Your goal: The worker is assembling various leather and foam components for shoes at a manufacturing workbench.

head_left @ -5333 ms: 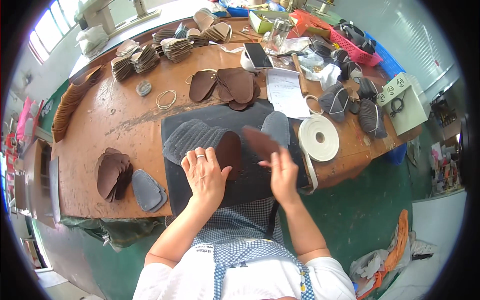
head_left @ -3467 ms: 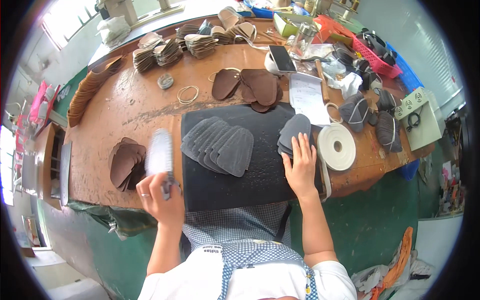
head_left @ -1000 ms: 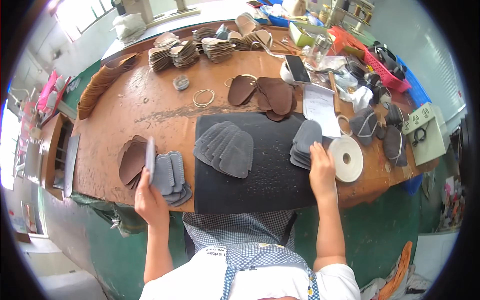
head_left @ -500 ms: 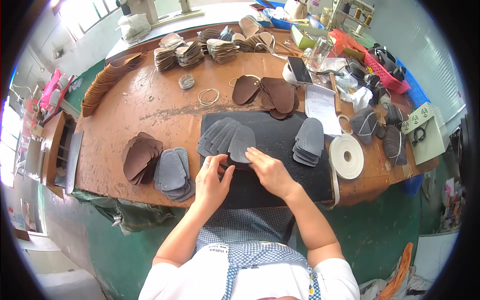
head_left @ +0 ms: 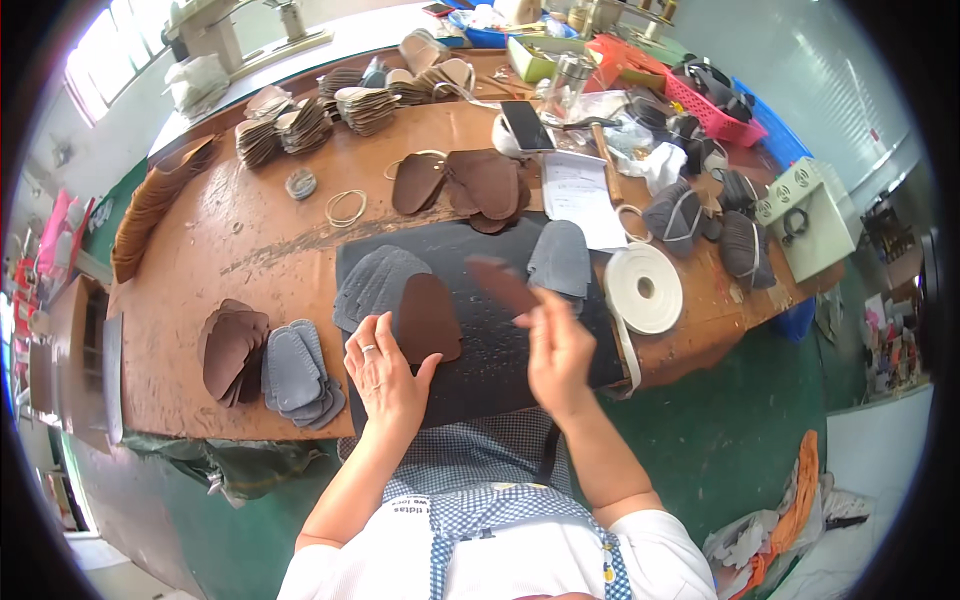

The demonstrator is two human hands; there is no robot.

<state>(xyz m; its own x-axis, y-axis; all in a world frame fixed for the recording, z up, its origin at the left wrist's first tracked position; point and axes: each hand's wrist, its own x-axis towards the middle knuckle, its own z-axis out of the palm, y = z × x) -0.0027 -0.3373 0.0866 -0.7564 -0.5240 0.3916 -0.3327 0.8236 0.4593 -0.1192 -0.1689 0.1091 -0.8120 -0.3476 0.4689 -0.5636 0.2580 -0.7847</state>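
My left hand lies with its fingers stretched out at the edge of a brown tongue-shaped piece, its thumb spread along the lower side. That piece overlaps a fan of grey tongue-shaped pieces on a black mat. Over the mat's right half, my right hand pinches another brown piece, tilted and smeared by motion. Just beyond this hand is a small stack of grey pieces. Left of the mat sit a fanned brown stack and a grey stack.
More brown pieces lie behind the mat, near a phone and a paper sheet. A white tape roll and tied dark bundles are at right. Bundled pieces line the far side.
My right hand has left the grey fan and moved right, now with a brown piece. A brown piece shows where the front grey one lay. My left hand has flattened. The whole view has shifted.
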